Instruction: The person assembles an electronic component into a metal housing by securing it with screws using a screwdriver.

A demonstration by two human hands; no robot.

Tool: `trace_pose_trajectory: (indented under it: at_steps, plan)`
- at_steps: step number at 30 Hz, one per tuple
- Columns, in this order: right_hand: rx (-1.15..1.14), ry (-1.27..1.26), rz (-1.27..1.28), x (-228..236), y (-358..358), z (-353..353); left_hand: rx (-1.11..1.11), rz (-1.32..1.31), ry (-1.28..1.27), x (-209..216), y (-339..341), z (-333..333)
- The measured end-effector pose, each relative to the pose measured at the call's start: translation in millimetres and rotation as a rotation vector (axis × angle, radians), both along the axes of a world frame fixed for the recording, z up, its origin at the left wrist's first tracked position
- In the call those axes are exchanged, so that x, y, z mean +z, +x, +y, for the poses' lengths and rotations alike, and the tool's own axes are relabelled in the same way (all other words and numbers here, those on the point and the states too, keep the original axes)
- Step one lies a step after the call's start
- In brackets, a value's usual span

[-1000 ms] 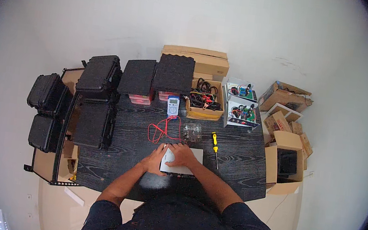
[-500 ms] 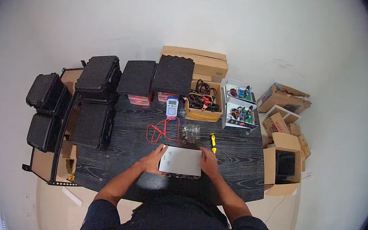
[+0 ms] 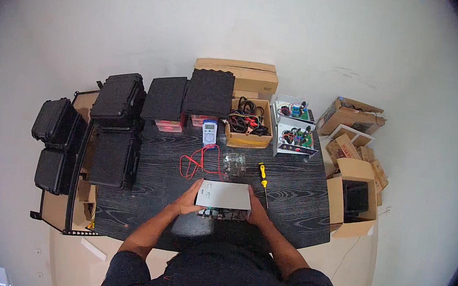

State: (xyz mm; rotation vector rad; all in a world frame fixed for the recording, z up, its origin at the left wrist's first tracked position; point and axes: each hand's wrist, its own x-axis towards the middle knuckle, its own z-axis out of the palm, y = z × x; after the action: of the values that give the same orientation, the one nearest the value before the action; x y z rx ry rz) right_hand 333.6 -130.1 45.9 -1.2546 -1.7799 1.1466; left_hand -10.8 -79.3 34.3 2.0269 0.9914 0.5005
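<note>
1. White case [image 3: 225, 195] is at front-centre of the dark tabletop [image 3: 303, 212], close to me; can't tell if it's resting or slightly lifted.
2. L hand [image 3: 187, 198] grips its L end, R hand [image 3: 256, 208] its R end; some fingers hidden.
3. Just changed: approx. 1 sec ago both were on top, toward the L end; now R hand is round the R end, & more of the dark parts [image 3: 223, 214] on the near side show. My read: case is now held evenly from both ends, w/ its insides in sight. Tipped or cover raised? Can't tell.
4. Long axis runs L–R across my front; plain white face up, small marks nr the L end, parts side facing me.
5. Nearby: screwdriver [image 3: 263, 173] R of the case, yellow handle away from me, blade toward me; clear tray [image 3: 234, 165] w/ small bits beyond the far edge; red leads [image 3: 197, 165] & multimeter [image 3: 209, 133] further off, to the L.
</note>
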Motion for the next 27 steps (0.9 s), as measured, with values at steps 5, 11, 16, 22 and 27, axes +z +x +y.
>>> trace_pose_trajectory:
  at_steps: [5, 11, 16, 22, 27]
  plan:
    - [0.007, 0.586, -0.433, -64.9, 13.1, 4.8, 0.07, -0.147, -0.068, 2.4, 0.9, -17.0]
    - [-0.118, 0.354, -0.118, -46.4, -9.8, 2.8, 0.276, 0.025, 0.021, -48.2, -33.1, -51.6]
    - [-0.185, 0.335, -0.106, -42.9, -3.4, -2.4, 0.449, 0.062, -0.112, -16.8, 17.8, -40.3]
    - [-0.227, 0.249, -0.116, -39.9, -9.8, -3.7, 0.393, -0.099, 0.182, -18.3, 25.4, -20.7]
    - [-0.207, 0.297, -0.106, -39.4, -8.8, -2.5, 0.374, -0.107, 0.149, -28.3, 24.0, -17.9]
